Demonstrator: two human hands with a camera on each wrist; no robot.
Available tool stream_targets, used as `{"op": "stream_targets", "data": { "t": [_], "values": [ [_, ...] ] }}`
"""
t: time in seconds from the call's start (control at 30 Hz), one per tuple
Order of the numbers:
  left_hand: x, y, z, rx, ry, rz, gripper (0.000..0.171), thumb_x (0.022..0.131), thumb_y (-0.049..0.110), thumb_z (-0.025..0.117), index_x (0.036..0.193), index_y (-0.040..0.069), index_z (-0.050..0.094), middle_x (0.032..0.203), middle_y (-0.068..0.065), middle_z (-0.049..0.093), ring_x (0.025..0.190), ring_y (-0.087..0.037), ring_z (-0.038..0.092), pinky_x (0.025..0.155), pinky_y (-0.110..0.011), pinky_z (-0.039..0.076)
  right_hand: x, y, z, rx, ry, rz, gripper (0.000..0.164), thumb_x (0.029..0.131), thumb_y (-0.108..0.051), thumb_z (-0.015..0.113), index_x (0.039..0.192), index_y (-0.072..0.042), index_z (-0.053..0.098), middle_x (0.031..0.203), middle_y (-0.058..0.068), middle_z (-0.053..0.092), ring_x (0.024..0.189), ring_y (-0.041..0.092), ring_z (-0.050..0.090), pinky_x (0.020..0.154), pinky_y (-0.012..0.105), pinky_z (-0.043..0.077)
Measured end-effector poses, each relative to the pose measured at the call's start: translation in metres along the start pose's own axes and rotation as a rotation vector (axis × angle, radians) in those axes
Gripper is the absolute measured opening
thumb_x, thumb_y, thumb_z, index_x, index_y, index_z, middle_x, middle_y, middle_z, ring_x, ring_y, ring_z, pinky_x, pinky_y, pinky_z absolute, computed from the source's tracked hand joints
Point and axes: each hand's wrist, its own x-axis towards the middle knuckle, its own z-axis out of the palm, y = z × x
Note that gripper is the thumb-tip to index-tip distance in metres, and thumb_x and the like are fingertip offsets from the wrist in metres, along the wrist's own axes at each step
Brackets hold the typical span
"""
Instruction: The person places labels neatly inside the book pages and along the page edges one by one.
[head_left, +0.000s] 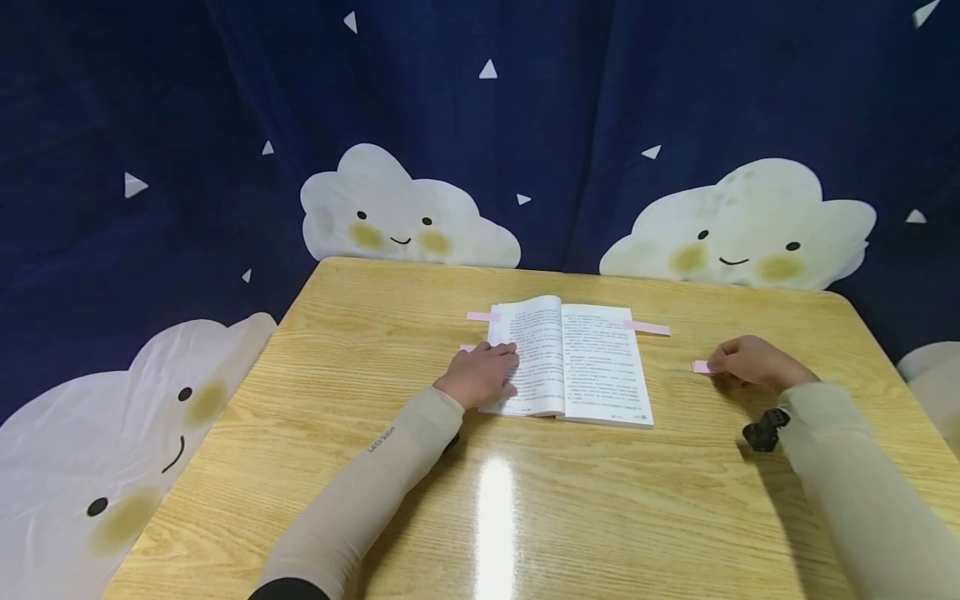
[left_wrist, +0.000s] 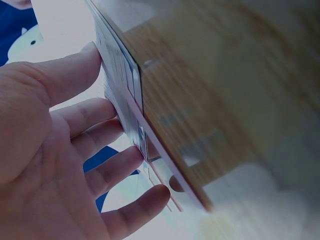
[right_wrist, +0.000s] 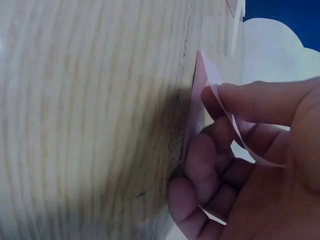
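An open book (head_left: pixel 606 367) of printed text lies on the wooden table. My left hand (head_left: pixel 478 377) rests on its left page near the outer edge; in the left wrist view the fingers are spread and loosely extended along the page edges (left_wrist: pixel 117 65). Right of the book, my right hand (head_left: pixel 752 361) is at a small pad of pink sticky notes (head_left: pixel 701 367) on the table. Between thumb and index finger it pinches the top sticky note (right_wrist: pixel 231 120), whose lifted end curves up toward the palm. The far end of that note still meets the pad (right_wrist: pixel 196 95).
Pink sticky tabs stick out from the book: one at the upper left (head_left: pixel 478 317), another partly behind the left hand (head_left: pixel 467 347), and one at the upper right (head_left: pixel 651 328). A dark blue curtain (head_left: pixel 562 150) with clouds hangs behind the table (head_left: pixel 600 500).
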Motion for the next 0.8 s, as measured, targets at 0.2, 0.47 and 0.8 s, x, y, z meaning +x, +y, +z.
{"op": "stream_targets", "data": {
  "t": [0.2,0.47,0.8],
  "values": [
    [0.001,0.0,0.0,0.004,0.001,-0.006,0.054,0.1,0.045,0.055,0.149,0.026,0.044,0.165,0.008,0.027,0.144,-0.026,0.04,0.106,-0.052,0.044,-0.002,-0.005,0.003,-0.018,0.055,-0.041,0.025,0.098,-0.019,0.055,0.097,0.003,0.066,0.073,0.001,0.054,0.069,0.014,0.048,0.06,0.027,0.037],
    [0.001,0.001,0.002,0.006,0.027,-0.001,0.05,0.099,0.043,0.057,0.145,0.025,0.049,0.164,0.007,0.031,0.143,-0.027,0.042,0.107,-0.054,0.044,-0.002,-0.02,0.01,0.043,0.089,-0.091,0.024,0.101,-0.015,0.052,0.1,0.006,0.064,0.078,0.004,0.066,0.068,0.012,0.049,0.061,0.026,0.039],
    [0.001,0.001,0.002,0.014,0.029,0.004,0.049,0.1,0.044,0.056,0.145,0.026,0.05,0.163,0.007,0.031,0.141,-0.027,0.044,0.103,-0.052,0.046,0.008,-0.048,0.019,0.062,0.095,-0.063,0.026,0.101,-0.018,0.049,0.097,0.004,0.062,0.077,0.006,0.058,0.074,0.017,0.051,0.064,0.029,0.041]
  ]
}}
